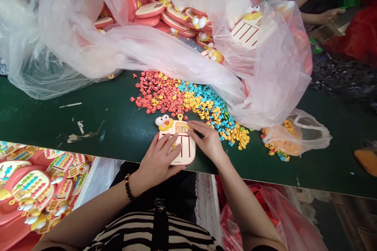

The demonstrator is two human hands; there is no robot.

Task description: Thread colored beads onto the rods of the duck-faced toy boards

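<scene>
A cream toy board [191, 156] with a pink edge, bulging white eyes and an orange beak lies at the near edge of the green table. It has dark slots and a small printed panel. My left hand [159, 155] holds the board, its fingers across the face and the thumb at the lower edge; a small yellow piece shows between those fingers. At the board's upper right corner my right hand [206, 141] is closed in a pinch, with a bit of yellow at the fingertips. Just beyond lie loose red pieces [165, 92], yellow pieces [203, 105] and blue pieces [216, 98].
A big clear plastic bag [165, 51] of similar pink boards spans the table's back. A small bag [294, 137] of pieces lies at right. Boards with coloured pieces [32, 184] fill the lower left. Another person's hand [330, 15] shows at upper right.
</scene>
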